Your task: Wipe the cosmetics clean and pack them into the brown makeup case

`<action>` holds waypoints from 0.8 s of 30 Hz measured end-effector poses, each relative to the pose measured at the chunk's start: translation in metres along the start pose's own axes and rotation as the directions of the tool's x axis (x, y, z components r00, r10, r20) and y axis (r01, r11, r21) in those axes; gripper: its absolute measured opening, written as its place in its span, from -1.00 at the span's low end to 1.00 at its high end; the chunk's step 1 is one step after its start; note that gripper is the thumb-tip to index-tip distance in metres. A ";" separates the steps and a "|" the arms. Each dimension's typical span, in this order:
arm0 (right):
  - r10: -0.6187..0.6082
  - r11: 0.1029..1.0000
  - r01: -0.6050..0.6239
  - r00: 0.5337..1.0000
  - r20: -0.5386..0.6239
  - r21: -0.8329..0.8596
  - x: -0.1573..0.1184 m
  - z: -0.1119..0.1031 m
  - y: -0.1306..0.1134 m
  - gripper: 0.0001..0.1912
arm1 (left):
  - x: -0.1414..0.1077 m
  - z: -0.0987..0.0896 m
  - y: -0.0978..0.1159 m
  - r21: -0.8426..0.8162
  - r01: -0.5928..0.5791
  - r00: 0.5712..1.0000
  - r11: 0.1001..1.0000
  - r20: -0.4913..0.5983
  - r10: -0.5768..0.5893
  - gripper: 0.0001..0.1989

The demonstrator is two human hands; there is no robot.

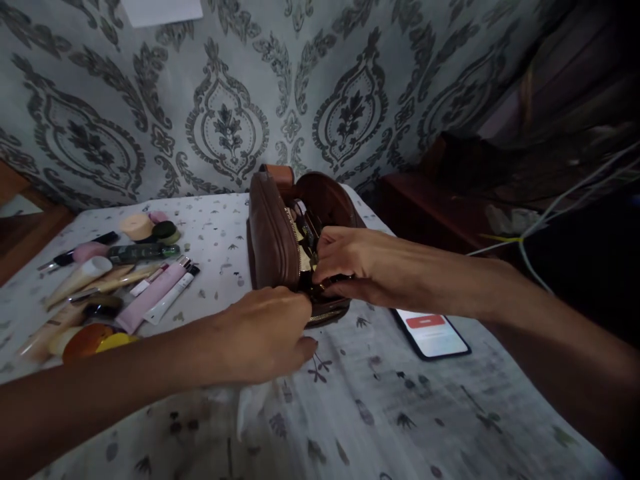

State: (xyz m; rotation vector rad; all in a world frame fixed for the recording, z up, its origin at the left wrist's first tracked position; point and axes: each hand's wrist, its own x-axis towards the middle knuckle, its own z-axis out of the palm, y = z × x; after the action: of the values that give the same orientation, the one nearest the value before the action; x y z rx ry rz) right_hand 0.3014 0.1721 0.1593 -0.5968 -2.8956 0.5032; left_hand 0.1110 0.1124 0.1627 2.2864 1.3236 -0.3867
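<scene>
A brown leather bag (273,233) stands unzipped against the wall, with several items crowded inside it. My left hand (270,330) is closed on the near edge of the bag, its fingertips hidden by the knuckles and the bag's rim. Over the opening, my right hand (345,263) reaches in from the right with its fingers curled. Its fingertips are down among the dark contents, so what they pinch cannot be made out. A gold zip (325,315) runs along the bag's near lower edge, just below both hands.
Left of the bag lie several cosmetics, among them a pink tube (153,297), a dark green bottle (143,251) and an orange round container (87,341). A lit phone (435,337) rests under my right forearm. Pale cables (550,210) hang at the right.
</scene>
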 end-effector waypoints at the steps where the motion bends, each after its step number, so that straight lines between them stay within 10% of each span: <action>1: -0.002 1.000 0.002 1.000 -0.009 0.005 -0.001 0.001 0.001 -0.84 | 0.000 -0.001 0.000 -0.011 0.008 1.000 1.000 0.024 -0.008 -0.78; 12: -0.002 1.000 0.001 1.000 -0.019 -0.018 0.003 0.006 -0.003 -0.81 | 0.011 -0.014 0.011 0.054 0.015 0.979 0.998 0.201 -0.026 -0.78; 24: 0.070 0.997 -0.070 0.998 -0.001 -0.013 0.013 0.005 -0.014 -0.85 | -0.007 0.017 0.003 0.291 -0.084 0.984 0.953 -0.129 0.126 -0.77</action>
State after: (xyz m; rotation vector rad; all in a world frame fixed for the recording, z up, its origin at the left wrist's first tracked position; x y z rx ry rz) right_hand 0.2841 0.1641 0.1606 -0.7028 -2.8882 0.4932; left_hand 0.1097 0.0971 0.1516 2.6576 1.2767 -0.4014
